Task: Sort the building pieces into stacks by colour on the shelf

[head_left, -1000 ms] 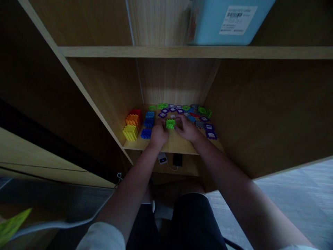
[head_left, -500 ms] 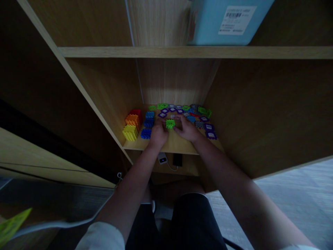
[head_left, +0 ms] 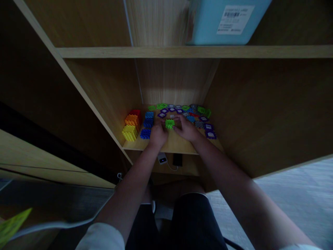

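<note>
A small stack of bright green interlocking tiles [head_left: 170, 124] with notched edges lies on the shelf board between my two hands. My left hand [head_left: 158, 133] is at its left side, fingers partly bent and pointing at the stack. On the other side, my right hand [head_left: 186, 128] has its thumb and fingers apart and curved, the tips close to the stack's right corners. Whether the fingertips touch it cannot be made out. Blue tile stacks [head_left: 146, 133] stand just left of my left hand. Loose purple-edged tiles [head_left: 210, 134] lie to the right of my right hand.
Yellow [head_left: 130, 133], orange [head_left: 132, 120] and red tile stacks stand along the left wall. Several mixed tiles [head_left: 162, 106] spread across the back. Overhead is a shelf edge [head_left: 166, 52] bearing a light blue bin [head_left: 221, 26]. Below lie a white device [head_left: 162, 158] and a black one [head_left: 177, 159].
Almost nothing differs. The view has shifted very slightly, while both hands and the green stack keep their places relative to each other.
</note>
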`<act>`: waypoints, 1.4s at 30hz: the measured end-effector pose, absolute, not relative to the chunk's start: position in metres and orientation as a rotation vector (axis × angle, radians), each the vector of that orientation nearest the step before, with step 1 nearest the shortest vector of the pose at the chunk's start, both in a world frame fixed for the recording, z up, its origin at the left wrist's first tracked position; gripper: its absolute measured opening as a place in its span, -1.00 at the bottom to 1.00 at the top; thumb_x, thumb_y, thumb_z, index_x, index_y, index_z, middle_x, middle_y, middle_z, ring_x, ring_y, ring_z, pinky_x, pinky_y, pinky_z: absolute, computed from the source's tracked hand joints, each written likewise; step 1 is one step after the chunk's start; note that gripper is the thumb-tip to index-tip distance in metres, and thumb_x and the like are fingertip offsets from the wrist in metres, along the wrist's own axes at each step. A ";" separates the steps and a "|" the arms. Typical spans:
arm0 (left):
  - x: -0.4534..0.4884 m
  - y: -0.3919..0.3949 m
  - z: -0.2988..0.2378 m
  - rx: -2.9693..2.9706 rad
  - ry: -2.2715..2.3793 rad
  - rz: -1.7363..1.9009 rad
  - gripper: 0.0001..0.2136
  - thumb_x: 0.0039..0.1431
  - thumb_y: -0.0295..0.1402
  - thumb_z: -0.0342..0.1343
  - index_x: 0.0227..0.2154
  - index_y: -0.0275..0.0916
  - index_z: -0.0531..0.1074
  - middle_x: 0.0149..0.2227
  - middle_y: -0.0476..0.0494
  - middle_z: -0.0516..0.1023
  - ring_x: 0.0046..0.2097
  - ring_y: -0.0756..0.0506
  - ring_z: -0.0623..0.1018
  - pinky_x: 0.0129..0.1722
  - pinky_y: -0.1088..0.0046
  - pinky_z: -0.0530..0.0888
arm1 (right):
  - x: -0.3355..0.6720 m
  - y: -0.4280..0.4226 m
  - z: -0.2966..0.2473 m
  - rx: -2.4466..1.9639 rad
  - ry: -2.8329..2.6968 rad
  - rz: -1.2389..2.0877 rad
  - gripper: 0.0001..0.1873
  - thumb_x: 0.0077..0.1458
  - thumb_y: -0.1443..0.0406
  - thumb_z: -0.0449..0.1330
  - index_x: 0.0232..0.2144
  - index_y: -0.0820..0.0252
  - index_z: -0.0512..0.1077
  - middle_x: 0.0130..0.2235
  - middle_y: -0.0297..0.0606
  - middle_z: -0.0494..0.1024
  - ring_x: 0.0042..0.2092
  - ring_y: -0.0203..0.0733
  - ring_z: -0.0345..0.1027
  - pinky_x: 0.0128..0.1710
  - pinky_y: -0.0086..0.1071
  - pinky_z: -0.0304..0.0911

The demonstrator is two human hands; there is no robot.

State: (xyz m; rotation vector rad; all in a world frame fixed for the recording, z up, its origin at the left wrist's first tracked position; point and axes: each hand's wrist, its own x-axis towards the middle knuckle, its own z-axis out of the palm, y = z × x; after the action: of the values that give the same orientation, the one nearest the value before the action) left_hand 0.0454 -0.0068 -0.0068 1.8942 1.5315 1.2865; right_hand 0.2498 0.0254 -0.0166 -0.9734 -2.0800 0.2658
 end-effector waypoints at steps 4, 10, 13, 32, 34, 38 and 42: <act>0.046 -0.008 -0.005 1.899 1.535 1.290 -0.71 0.30 -0.62 0.09 0.01 -0.21 0.40 0.02 -0.32 0.68 0.03 -0.23 0.69 0.08 0.26 0.58 | 0.249 0.026 -0.017 -0.980 -2.070 0.247 -0.45 0.26 0.22 0.28 0.24 0.08 0.26 0.18 0.01 0.60 0.20 0.11 0.55 0.23 0.07 0.46; 0.046 -0.008 -0.005 1.902 1.550 1.287 -0.72 0.30 -0.62 0.09 0.00 -0.20 0.40 0.00 -0.30 0.68 0.02 -0.22 0.69 0.07 0.27 0.58 | 0.250 0.026 -0.018 -0.994 -2.069 0.245 -0.44 0.25 0.20 0.28 0.23 0.09 0.26 0.18 0.02 0.60 0.19 0.11 0.55 0.23 0.05 0.45; 0.046 -0.008 -0.005 1.914 1.549 1.293 -0.72 0.31 -0.61 0.10 0.01 -0.21 0.41 0.00 -0.31 0.68 0.02 -0.23 0.69 0.07 0.27 0.58 | 0.250 0.027 -0.018 -0.984 -2.073 0.262 -0.43 0.25 0.19 0.29 0.24 0.08 0.25 0.19 0.01 0.59 0.19 0.10 0.55 0.24 0.05 0.44; 0.047 -0.011 -0.004 1.900 1.525 1.320 -0.77 0.36 -0.58 0.06 0.01 -0.23 0.38 0.00 -0.36 0.67 0.03 -0.26 0.67 0.11 0.17 0.56 | 0.260 0.022 -0.003 -1.333 -1.682 -0.087 -0.57 0.46 0.07 0.04 0.12 0.22 0.47 0.25 0.16 0.45 0.36 0.19 0.30 0.41 0.13 0.24; 0.047 -0.012 -0.003 1.896 1.531 1.310 -0.78 0.37 -0.59 0.04 0.00 -0.25 0.38 -0.01 -0.40 0.67 0.03 -0.28 0.67 0.11 0.15 0.55 | 0.268 0.024 -0.002 -1.447 -1.501 -0.186 -0.54 0.46 0.10 0.03 0.14 0.29 0.48 0.31 0.23 0.36 0.40 0.22 0.23 0.41 0.14 0.25; 0.047 -0.011 -0.003 1.914 1.533 1.300 -0.78 0.36 -0.58 0.04 0.00 -0.24 0.38 -0.01 -0.39 0.67 0.04 -0.29 0.67 0.11 0.13 0.56 | 0.286 0.033 -0.003 -1.725 -1.308 -0.236 -0.46 0.43 0.12 0.02 0.20 0.42 0.47 0.33 0.39 0.33 0.35 0.33 0.33 0.23 0.13 0.41; 0.046 -0.010 -0.004 1.914 1.530 1.313 -0.78 0.37 -0.56 0.04 -0.01 -0.19 0.39 -0.02 -0.34 0.67 0.03 -0.28 0.68 0.11 0.11 0.57 | 0.296 0.042 -0.004 -1.868 -1.279 -0.208 -0.47 0.41 0.12 0.02 0.14 0.42 0.51 0.30 0.42 0.39 0.17 0.33 0.51 0.06 0.08 0.50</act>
State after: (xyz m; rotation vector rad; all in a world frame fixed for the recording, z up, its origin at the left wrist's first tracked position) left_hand 0.0460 -0.0102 -0.0041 1.9140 1.5297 1.3126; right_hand 0.2963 0.0423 -0.0041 -1.8684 -1.2791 -0.2082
